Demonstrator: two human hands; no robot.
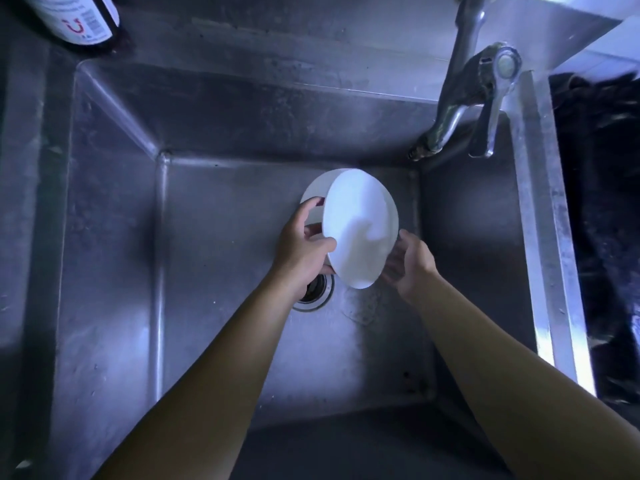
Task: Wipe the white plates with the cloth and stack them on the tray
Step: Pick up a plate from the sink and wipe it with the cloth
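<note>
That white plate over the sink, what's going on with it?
A person is holding a white plate tilted above a steel sink. The left hand grips its left edge, with another plate behind it. The right hand is open just at the right edge. No water runs from the tap. No cloth or tray is in view.

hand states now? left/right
Left hand: gripping the tilted white plate by its edge.
Right hand: open, fingers beside the plate's other edge.

White plates (360,230) held over the dull grey steel sink (114,216), dark bottle (78,19) with a white, red-marked label behind the sink
</note>
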